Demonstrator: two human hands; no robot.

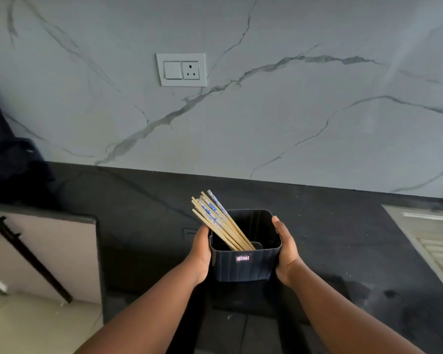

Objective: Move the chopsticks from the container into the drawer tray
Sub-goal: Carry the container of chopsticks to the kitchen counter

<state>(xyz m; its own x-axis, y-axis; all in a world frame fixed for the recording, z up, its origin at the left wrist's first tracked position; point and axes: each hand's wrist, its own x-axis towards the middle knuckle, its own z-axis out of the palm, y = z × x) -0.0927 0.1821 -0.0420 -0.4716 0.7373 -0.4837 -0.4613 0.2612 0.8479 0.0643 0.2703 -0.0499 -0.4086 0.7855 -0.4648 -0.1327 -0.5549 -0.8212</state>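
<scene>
dark stone counter (343, 238) under marble wall (292, 111); left hand (201, 254) and right hand (285, 251) clasp the container (243, 267) of chopsticks (215, 215).

2 bare forearms, no sleeves; left hand (199, 254), right hand (286, 254).

White switch plate (181, 70) on marble wall (292, 111) — dark countertop (356, 238) below.

A dark ribbed plastic container (243, 267) was held between the left hand (199, 254) on its left wall and the right hand (287, 254) on its right wall, above the black stone counter (343, 238). Pale wooden chopsticks (219, 222) stood in it, leaned toward its far-left corner. A white switch-and-socket plate (181, 69) was set in the marble wall (317, 111) behind.
</scene>
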